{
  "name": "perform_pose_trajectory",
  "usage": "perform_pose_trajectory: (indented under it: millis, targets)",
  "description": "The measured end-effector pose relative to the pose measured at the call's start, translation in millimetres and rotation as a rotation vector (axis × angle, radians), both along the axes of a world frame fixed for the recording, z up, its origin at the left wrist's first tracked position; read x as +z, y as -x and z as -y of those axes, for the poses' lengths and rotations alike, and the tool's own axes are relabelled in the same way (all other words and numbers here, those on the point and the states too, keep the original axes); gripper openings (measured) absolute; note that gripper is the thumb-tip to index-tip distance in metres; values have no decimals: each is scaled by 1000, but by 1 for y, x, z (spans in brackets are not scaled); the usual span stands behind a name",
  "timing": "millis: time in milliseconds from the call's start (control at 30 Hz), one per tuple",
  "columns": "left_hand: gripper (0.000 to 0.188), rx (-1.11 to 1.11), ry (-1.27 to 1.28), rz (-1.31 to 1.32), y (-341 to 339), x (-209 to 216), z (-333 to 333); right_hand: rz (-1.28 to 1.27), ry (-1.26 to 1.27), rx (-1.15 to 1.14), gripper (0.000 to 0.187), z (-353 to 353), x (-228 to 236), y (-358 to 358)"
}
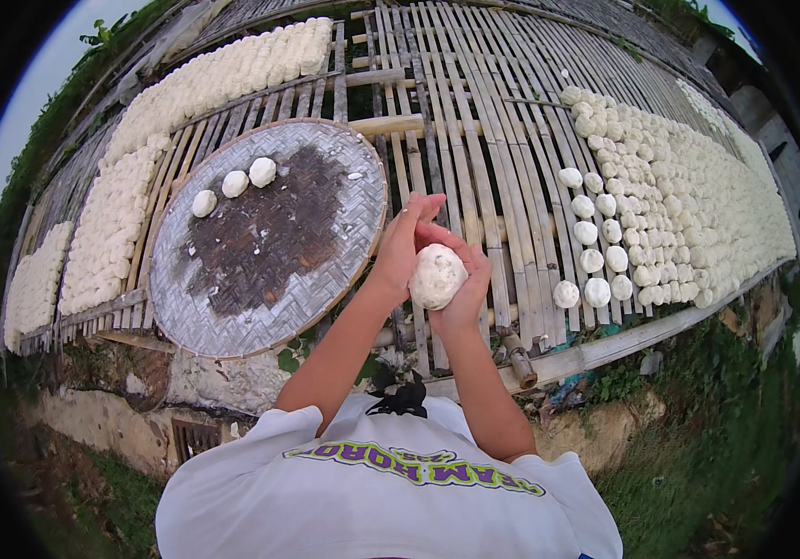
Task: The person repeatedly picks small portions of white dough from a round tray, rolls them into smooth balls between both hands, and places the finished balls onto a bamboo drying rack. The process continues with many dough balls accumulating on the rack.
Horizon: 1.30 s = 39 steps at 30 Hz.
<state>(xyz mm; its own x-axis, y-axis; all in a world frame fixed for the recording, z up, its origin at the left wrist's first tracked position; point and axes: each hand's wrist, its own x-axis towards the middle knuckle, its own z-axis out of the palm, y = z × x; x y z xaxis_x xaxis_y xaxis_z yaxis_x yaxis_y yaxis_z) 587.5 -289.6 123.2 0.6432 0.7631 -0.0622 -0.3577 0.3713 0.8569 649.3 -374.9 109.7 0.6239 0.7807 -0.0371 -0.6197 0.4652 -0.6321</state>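
Observation:
A lumpy white dough-like ball point(438, 277) with grey specks sits between my two hands, in front of my chest and above the near part of the bamboo rack. My right hand point(471, 289) cups it from the right and from below. From the left, my left hand point(398, 256) presses its palm against the ball, with its fingers stretched across toward the right hand's fingers. Part of the fingers is hidden where the hands overlap. Left of my hands lies a round woven tray point(363, 177), holding three similar white balls point(234, 184) and a few white crumbs.
The slatted bamboo rack point(461, 121) spreads out ahead, with gaps between its strips. Packed rows of white balls point(223, 79) cover its left side, and more balls point(670, 205) its right. A thick bamboo pole point(596, 359) edges the near side. Weeds and a low wall lie below.

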Motion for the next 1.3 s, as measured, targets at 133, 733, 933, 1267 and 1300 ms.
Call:
perform_pose_trajectory:
  millis: [133, 733, 933, 1267, 1300]
  targets:
    - [57, 275, 91, -16, -1, 1, 14, -127, -27, 73, 58, 1, -4, -10]
    - [58, -90, 348, 175, -51, -25, 41, 717, 116, -346, 54, 37, -19, -61]
    - [57, 236, -388, -263, -122, -38, 49, -407, 28, -149, 49, 36, -47, -109]
    - [50, -86, 701, -89, -219, -154, 96, 353, 654, -26, 63, 122, -127, -236]
    - [49, -82, 616, -120, -241, -167, 99, 141, 630, 9, 65, 127, -138, -253]
